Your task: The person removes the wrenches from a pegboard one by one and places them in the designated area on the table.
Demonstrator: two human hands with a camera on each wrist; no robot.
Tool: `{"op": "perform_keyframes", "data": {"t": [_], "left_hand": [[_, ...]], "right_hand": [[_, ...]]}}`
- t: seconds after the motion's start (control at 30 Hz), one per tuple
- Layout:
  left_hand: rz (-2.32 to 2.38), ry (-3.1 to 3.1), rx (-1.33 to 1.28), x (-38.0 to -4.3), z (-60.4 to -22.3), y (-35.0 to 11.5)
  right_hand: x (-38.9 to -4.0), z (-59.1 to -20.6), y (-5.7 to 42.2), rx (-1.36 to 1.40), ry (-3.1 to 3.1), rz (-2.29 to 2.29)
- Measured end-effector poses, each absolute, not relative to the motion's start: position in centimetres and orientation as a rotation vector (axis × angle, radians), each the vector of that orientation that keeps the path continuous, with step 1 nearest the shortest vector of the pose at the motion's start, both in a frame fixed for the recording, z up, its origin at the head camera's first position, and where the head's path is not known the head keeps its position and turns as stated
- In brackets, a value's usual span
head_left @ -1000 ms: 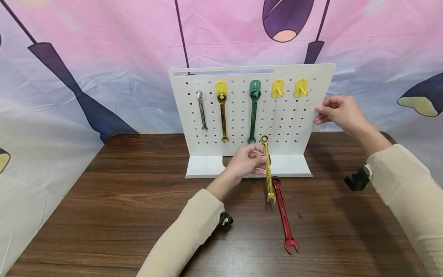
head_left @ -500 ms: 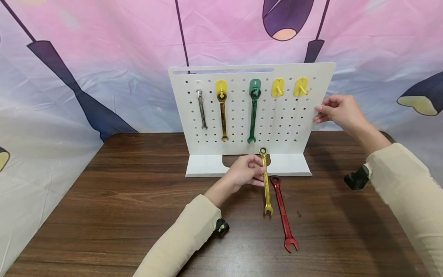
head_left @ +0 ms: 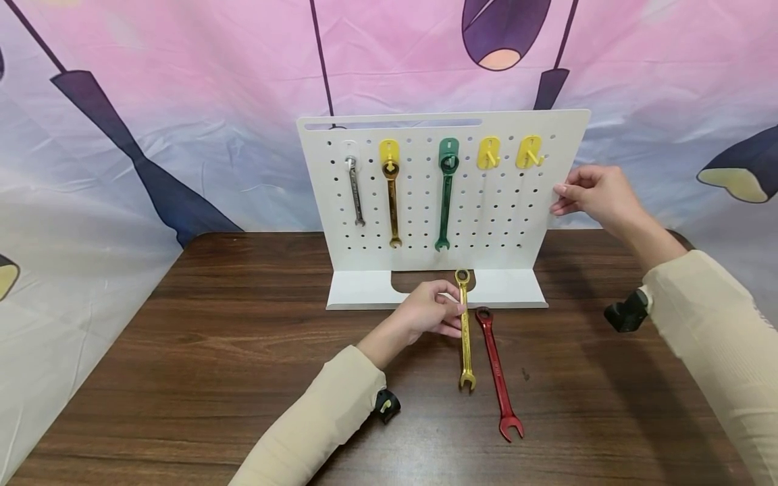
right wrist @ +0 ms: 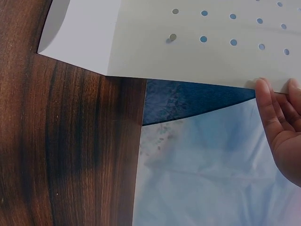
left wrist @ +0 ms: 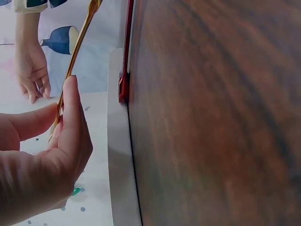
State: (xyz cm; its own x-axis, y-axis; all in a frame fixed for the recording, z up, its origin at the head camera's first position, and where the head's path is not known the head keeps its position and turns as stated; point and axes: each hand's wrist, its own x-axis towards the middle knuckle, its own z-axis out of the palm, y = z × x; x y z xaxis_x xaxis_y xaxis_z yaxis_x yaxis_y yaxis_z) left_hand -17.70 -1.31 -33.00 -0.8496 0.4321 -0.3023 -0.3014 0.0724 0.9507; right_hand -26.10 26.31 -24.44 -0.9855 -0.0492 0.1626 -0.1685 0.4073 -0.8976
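Note:
My left hand (head_left: pixel 428 309) pinches a shiny gold combination wrench (head_left: pixel 465 347) between thumb and fingers, its ring end up and its open end towards me. In the left wrist view this wrench (left wrist: pixel 77 47) is raised off the table. Just right of it, a red combination wrench (head_left: pixel 498 374) lies on the wood, ring end near the board's base. With thumb and fingertips, my right hand (head_left: pixel 598 194) grips the right edge of a white pegboard (head_left: pixel 425 260); the right wrist view has the fingers at that edge (right wrist: pixel 214 84).
On the pegboard hang a small silver wrench (head_left: pixel 355 196), a dark gold wrench (head_left: pixel 392 206) and a green wrench (head_left: pixel 446 209). Two yellow hooks (head_left: pixel 489 154) to their right carry nothing. The board stands on a dark wooden table (head_left: pixel 243 324), with a patterned cloth (head_left: pixel 200 101) behind.
My left hand has lowered the gold wrench away from the board, towards me and slightly left. My right hand has stayed on the board's edge.

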Motion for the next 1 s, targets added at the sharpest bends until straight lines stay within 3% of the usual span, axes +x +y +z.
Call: {"op": "perform_keyframes", "data": {"t": [1.0], "left_hand": [[1.701, 1.824, -0.006, -17.0, -34.3, -1.6]], "right_hand": [[-26.1, -24.4, 26.3, 0.206, -2.551, 1.617]]}}
